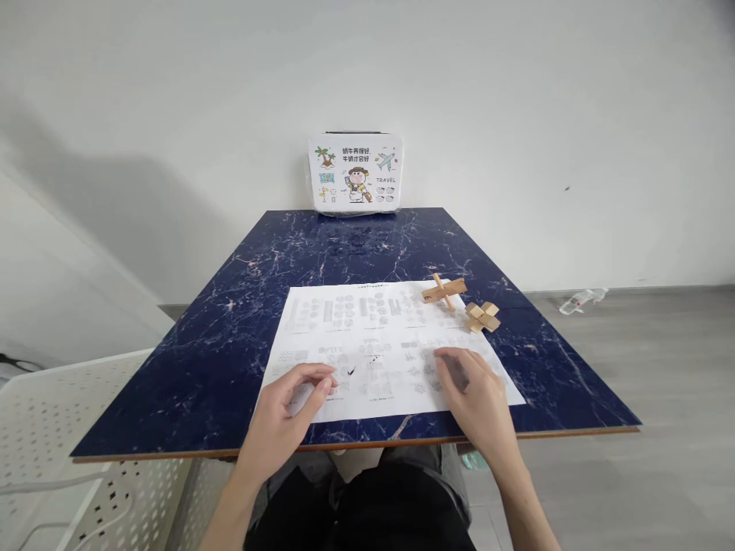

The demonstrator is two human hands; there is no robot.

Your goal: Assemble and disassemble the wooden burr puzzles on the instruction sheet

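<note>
A white printed sheet (367, 417) with rows of small diagrams and text lies flat near the front of the table. Over its lower left part rests my left hand (292, 402), fingers loosely curved, a gap between thumb and forefinger, nothing in it. My right hand (474, 394) is over the lower right part, relaxed and holding nothing. Beyond it, at the sheet's right side, sits an interlocking wooden burr puzzle (483, 317). Slightly farther back is a wooden piece shaped like a small plane (444, 291), a flat slat crossed by a thin rod.
A blue marble-patterned table (344, 252) reaches back to a white wall. At its far edge stands a white case with cartoon prints (356, 174). White perforated shelving (57, 428) is beside the table at left. A clear plastic bottle (583, 301) lies on the floor at right.
</note>
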